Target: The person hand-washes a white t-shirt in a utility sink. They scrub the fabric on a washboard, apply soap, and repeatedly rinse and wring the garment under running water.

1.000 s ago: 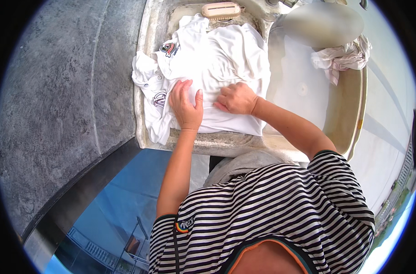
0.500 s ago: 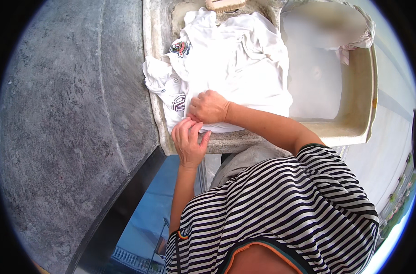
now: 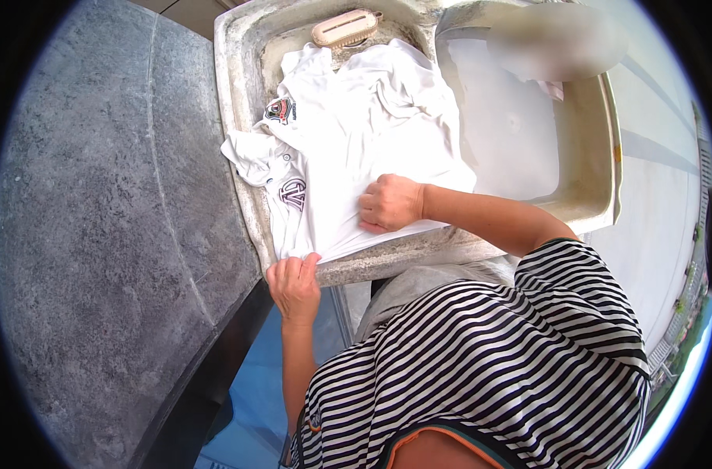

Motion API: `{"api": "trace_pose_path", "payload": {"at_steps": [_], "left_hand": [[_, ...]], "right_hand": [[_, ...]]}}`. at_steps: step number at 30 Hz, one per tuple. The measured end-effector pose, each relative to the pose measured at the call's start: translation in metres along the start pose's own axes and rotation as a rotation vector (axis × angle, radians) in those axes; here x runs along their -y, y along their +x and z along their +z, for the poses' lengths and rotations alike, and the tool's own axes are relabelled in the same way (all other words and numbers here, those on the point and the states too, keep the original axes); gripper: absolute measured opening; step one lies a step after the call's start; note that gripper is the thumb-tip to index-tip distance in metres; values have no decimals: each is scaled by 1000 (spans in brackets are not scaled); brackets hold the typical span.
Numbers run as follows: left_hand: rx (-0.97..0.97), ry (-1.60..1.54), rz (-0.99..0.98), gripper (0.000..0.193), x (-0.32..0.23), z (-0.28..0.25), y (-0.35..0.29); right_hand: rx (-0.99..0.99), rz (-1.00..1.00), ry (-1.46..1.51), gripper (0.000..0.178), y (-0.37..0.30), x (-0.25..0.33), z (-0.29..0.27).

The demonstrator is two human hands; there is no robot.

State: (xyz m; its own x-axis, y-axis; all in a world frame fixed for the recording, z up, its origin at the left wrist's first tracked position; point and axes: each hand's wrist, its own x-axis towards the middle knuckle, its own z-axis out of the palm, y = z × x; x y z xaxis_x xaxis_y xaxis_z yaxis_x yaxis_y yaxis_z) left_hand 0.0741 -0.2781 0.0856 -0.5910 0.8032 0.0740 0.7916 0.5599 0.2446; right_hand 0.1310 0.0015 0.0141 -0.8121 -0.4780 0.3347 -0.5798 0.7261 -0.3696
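Note:
A wet white shirt (image 3: 371, 117) with dark emblems lies spread in the shallow left part of a washing sink (image 3: 240, 156). Its near edge reaches the front rim. My left hand (image 3: 295, 288) is closed on the shirt's near left corner, pinching it at the rim with the cloth drawn taut. Farther right, my right hand (image 3: 390, 205) is curled into a fist on the lower part of the shirt. Folds run from that fist toward the left hand. What lies inside the right fingers is hidden, but the cloth bunches up to them.
A beige scrubbing brush (image 3: 345, 28) lies bristles down at the back of the shallow part. To the right, a deep basin (image 3: 598, 156) holds cloudy water (image 3: 512, 125); its far end is blurred. A grey stone-like counter (image 3: 98, 219) adjoins the sink on the left.
My hands have moved apart: the left toward the near rim with the shirt's corner, the right to the right. The cloth between them is stretched. The view has shifted, showing more of the brush.

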Motion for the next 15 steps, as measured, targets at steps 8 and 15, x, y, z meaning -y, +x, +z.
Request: {"api": "trace_pose_path", "payload": {"at_steps": [8, 15], "left_hand": [[-146, -49, 39, 25, -34, 5, 12], [-85, -467, 150, 47, -103, 57, 58]], "right_hand": [[-73, 1053, -475, 40, -44, -157, -55], [7, 293, -50, 34, -36, 1, 4]]}}
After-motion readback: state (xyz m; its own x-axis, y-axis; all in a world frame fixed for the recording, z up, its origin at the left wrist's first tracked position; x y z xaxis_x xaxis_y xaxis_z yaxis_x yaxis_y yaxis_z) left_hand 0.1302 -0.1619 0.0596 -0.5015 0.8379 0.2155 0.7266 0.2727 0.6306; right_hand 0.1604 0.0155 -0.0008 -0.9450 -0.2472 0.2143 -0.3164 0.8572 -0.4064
